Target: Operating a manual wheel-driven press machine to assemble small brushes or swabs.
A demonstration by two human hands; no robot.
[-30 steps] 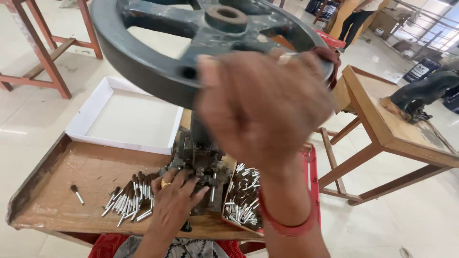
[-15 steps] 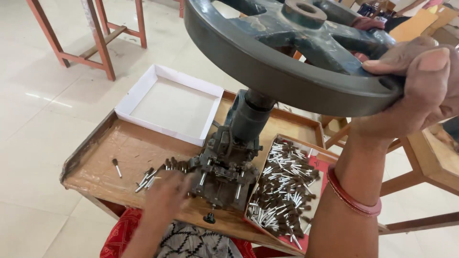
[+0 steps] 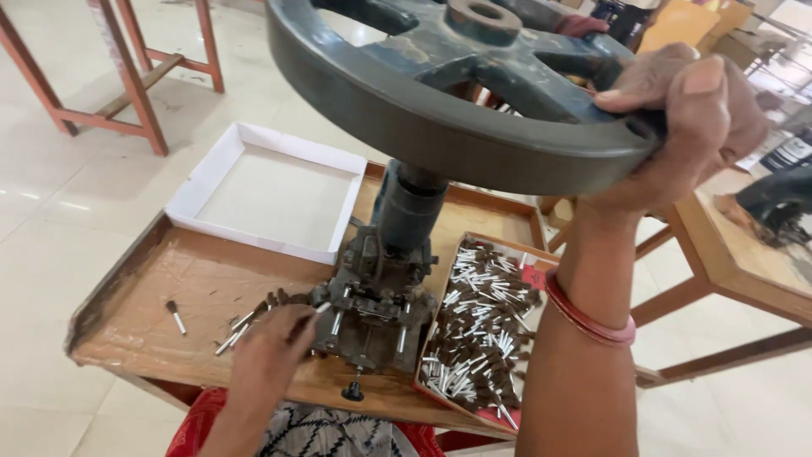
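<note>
An open white cardboard box [image 3: 269, 196] lies at the wooden tray's [image 3: 169, 279] far-left corner.

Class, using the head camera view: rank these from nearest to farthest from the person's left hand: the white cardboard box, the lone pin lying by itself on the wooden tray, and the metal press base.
Measured from the left hand:
1. Metal press base, just right of the fingers.
2. Lone pin, off to the left on the wooden tray.
3. White cardboard box, at the tray's far edge.

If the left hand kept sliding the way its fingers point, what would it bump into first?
Most likely the base of the small press. The left hand points right across the wooden tray, fingertips already close beside the metal base, holding a small pin. Depth is hard to judge.
</note>
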